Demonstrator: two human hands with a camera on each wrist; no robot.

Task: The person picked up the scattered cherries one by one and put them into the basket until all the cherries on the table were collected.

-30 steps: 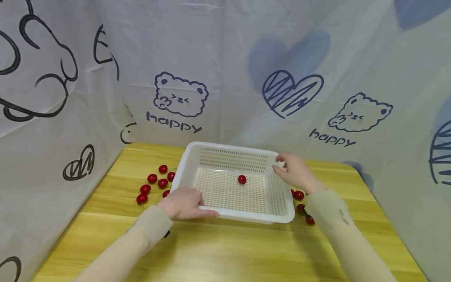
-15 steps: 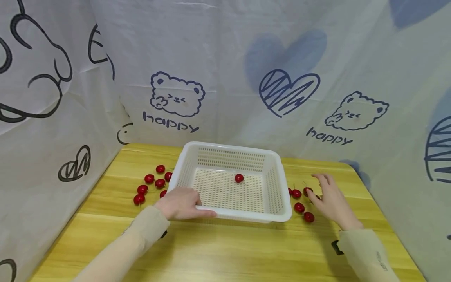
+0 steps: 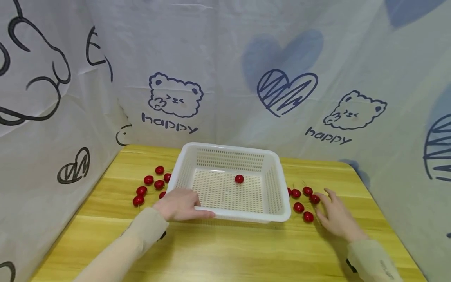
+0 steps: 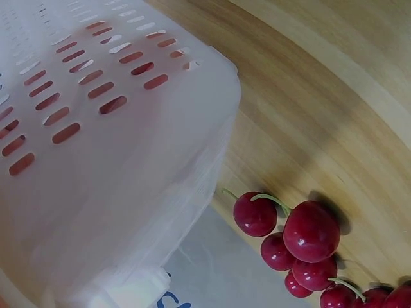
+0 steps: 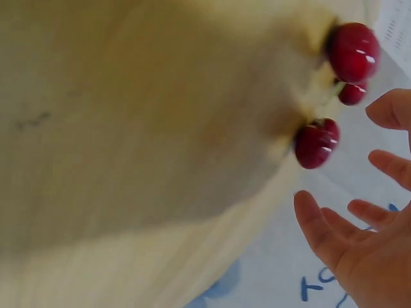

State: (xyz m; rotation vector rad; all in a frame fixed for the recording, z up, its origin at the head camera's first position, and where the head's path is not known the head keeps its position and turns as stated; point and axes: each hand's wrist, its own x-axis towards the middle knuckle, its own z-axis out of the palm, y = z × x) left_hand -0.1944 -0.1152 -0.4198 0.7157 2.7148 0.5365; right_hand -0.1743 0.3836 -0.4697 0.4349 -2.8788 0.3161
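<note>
A white plastic basket (image 3: 246,216) with slotted walls stands on the table, one red cherry (image 3: 239,179) on its floor. My left hand (image 3: 181,204) grips its near left corner, thumb lying along the front rim. The left wrist view shows skin through the slots of the basket wall (image 4: 154,128). Right of the basket, my right hand (image 3: 334,215) is low over the table, thumb and fingers spread around a stemmed cherry (image 3: 314,199). In the right wrist view the fingers of this hand (image 5: 366,250) are apart, with cherries (image 5: 314,144) beyond the fingertips.
Several cherries (image 3: 148,180) lie left of the basket, some partly hidden by its rim. More cherries (image 3: 298,207) lie between the basket and my right hand. A printed white cloth (image 3: 225,78) hangs behind the wooden table (image 3: 225,250) and along both sides.
My right hand has left the basket's far right corner and come down to the right, among the cherries there. The left hand stays on the basket, and the head view has shifted slightly.
</note>
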